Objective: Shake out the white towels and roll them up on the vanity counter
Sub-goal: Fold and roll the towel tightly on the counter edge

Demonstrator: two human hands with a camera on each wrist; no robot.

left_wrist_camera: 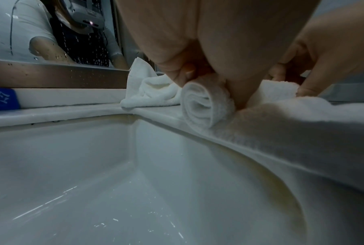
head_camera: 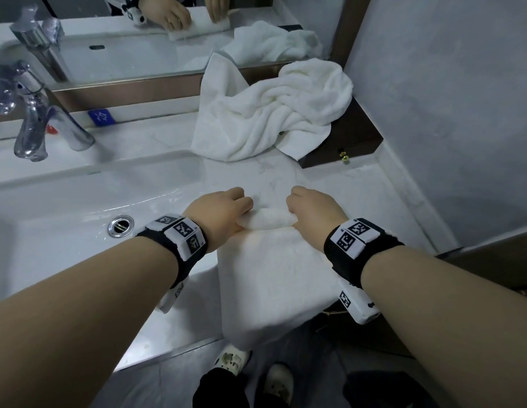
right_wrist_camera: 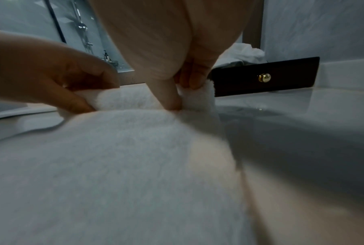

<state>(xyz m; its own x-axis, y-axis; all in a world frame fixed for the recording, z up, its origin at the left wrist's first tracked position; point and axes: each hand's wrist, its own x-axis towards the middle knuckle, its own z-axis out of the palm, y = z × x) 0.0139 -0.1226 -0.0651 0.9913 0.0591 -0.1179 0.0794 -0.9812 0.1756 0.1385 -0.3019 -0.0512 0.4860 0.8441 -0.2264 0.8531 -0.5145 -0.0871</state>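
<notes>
A white towel point(head_camera: 274, 269) lies flat on the vanity counter point(head_camera: 359, 195) right of the sink, its near end hanging over the front edge. Its far end is wound into a short roll point(head_camera: 266, 220). My left hand point(head_camera: 224, 212) grips the roll's left end, whose spiral point(left_wrist_camera: 204, 102) shows in the left wrist view, fingers curled over it and thumb behind. My right hand point(head_camera: 312, 210) pinches the roll's right end point(right_wrist_camera: 197, 97) between thumb and fingers. A second white towel point(head_camera: 271, 113) lies crumpled at the back of the counter.
The white sink basin point(head_camera: 79, 207) with its drain point(head_camera: 120, 225) lies left of the towel, and a chrome faucet point(head_camera: 35, 119) stands behind it. A dark wooden box point(head_camera: 353, 139) with a brass knob point(right_wrist_camera: 265, 77) sits at back right under the crumpled towel. A mirror point(head_camera: 123, 39) and grey wall point(head_camera: 447, 98) close in the counter.
</notes>
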